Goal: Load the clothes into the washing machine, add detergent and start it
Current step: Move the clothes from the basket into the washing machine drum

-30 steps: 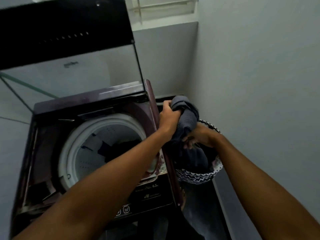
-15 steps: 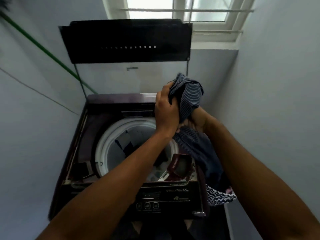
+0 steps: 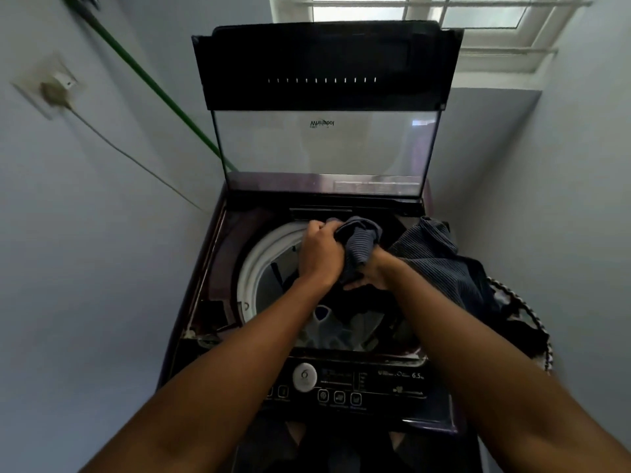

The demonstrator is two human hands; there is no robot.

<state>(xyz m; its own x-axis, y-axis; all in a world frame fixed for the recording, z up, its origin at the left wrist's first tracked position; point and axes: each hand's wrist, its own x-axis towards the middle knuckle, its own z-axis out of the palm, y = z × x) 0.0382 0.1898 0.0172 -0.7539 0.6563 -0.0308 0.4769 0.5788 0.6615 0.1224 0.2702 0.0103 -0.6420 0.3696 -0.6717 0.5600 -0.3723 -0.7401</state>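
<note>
You stand over the open washing machine (image 3: 218,254), its lid (image 3: 324,66) raised toward the window at the top of the frame, both hands bunched in a dark striped garment (image 3: 362,244) at centre frame, above the drum (image 3: 259,268). Your left hand (image 3: 319,252) has its grip clamped on the upper wad of cloth; your right hand (image 3: 370,276) pinches the fabric just below it, fingers curled into the folds.

By the look of it, you are mid-load: the garment is only partly over the tub. Its long axis runs from the centre of the frame out to the right, the bunched end pointing at the drum, the trailing end draped over the machine's right rim and down toward the patterned laundry basket (image 3: 532,322) at right. Other clothes (image 3: 341,322) already lie in the drum below.

The next move likely calls for drawing the trailing length clear of the rim and dropping the whole piece into the tub. Detergent and the control panel (image 3: 341,387), at lower centre, are not yet touched.
</note>
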